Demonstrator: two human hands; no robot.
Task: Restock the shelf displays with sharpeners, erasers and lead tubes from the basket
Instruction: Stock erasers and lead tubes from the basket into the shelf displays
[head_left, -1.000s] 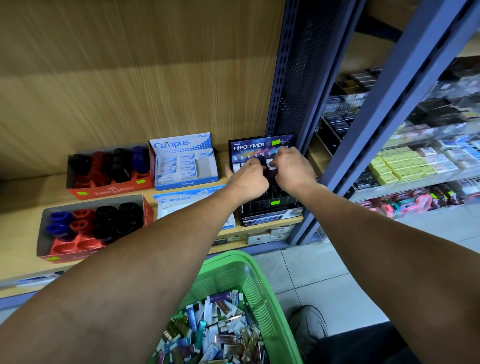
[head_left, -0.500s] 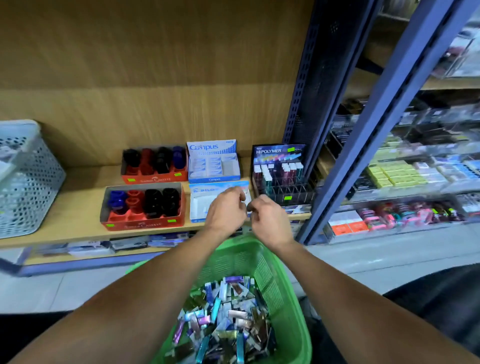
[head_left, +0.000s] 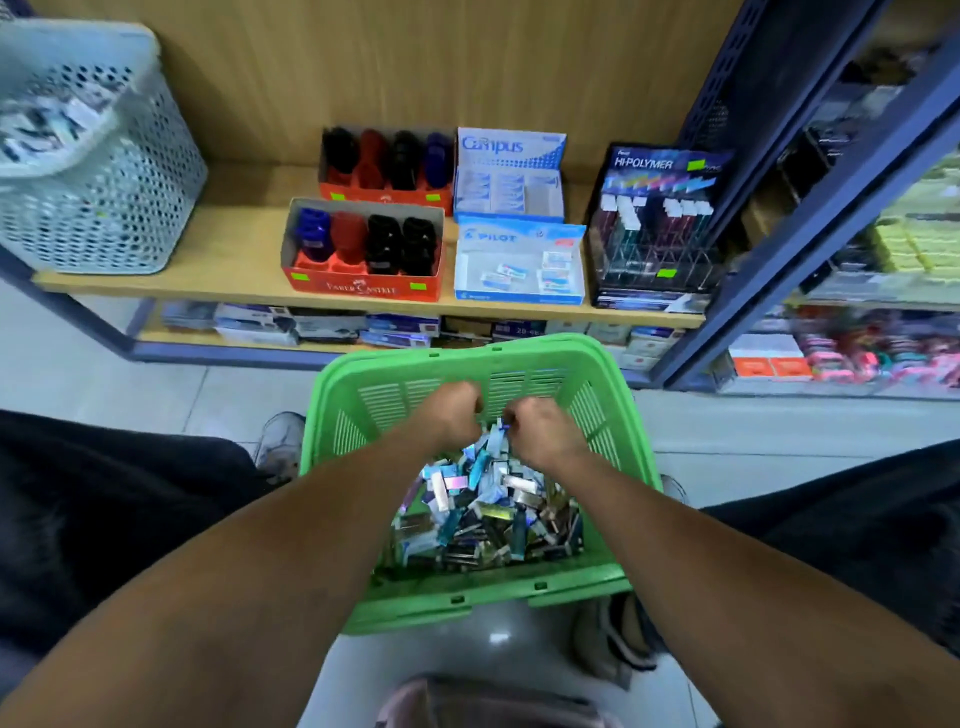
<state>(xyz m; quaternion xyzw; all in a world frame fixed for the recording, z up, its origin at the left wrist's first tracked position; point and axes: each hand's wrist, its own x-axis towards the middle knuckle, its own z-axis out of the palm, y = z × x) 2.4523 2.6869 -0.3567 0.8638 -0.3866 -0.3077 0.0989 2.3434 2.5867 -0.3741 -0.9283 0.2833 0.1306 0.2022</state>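
Observation:
A green basket (head_left: 530, 353) sits on the floor in front of me, holding a heap of lead tubes (head_left: 483, 514). My left hand (head_left: 449, 415) and my right hand (head_left: 543, 428) are both down inside it over the far end of the heap, fingers curled. My right hand pinches a light blue lead tube (head_left: 496, 441); what my left hand holds is hidden. On the shelf stand two red sharpener boxes (head_left: 363, 249), a Campus eraser box (head_left: 509, 176), a Pilot eraser box (head_left: 519, 265) and the black Hi-Polymer lead display (head_left: 654, 228).
A pale perforated basket (head_left: 88, 171) stands at the shelf's left end. A blue steel upright (head_left: 810, 208) borders the lead display on the right, with more stocked shelves beyond. Boxes fill the lower shelf (head_left: 322, 327). My knees and shoes flank the green basket.
Both hands left the Hi-Polymer display, drew back over the shelf edge and dropped into the green basket. The view tilted down and pulled away from the shelf.

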